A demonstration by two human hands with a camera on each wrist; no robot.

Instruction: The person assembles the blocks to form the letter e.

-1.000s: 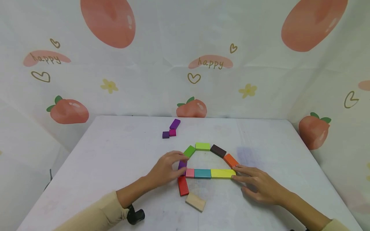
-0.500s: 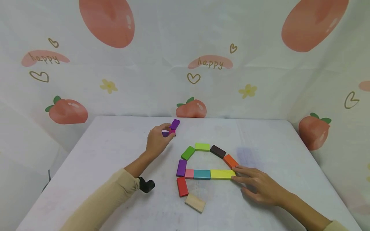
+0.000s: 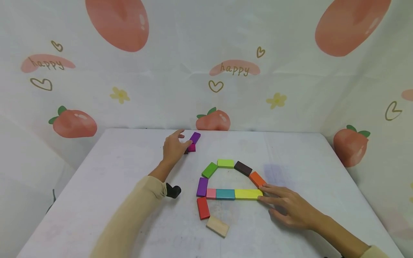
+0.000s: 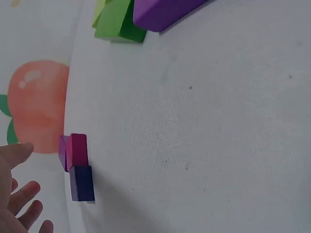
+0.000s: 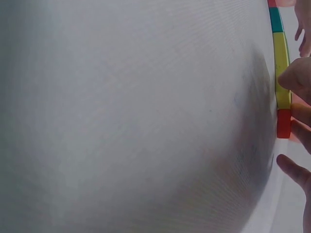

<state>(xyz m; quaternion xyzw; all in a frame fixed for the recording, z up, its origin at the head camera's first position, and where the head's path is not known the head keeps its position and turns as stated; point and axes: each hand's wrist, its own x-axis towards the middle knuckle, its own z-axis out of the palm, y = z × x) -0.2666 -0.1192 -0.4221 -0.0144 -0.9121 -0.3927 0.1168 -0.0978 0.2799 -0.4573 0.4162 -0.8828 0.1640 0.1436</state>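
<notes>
My left hand (image 3: 173,148) hovers at the far side of the table by a small cluster: a magenta block (image 3: 191,147), a purple block (image 3: 195,138) and a dark purple block (image 4: 81,183), which the hand mostly hides in the head view. In the left wrist view its fingers are spread and hold nothing. My right hand (image 3: 288,208) rests with relaxed fingers at the right end of the yellow block (image 3: 248,194), its fingertips by the orange block (image 3: 257,180). A teal block (image 3: 225,194) and a pink block (image 3: 211,194) continue the straight row leftward.
An arch of blocks rises over the row: purple (image 3: 202,187), green (image 3: 209,170), light green (image 3: 225,163) and dark brown (image 3: 243,168). Below its left end lie a red block (image 3: 203,208) and a plain wooden block (image 3: 217,226). A printed cloth (image 3: 167,89) hangs behind the table.
My left hand has left the arch's purple block and moved to the far cluster. Half a second ago its fingers were around the magenta and dark purple blocks; now they are spread. My right hand stays put.
</notes>
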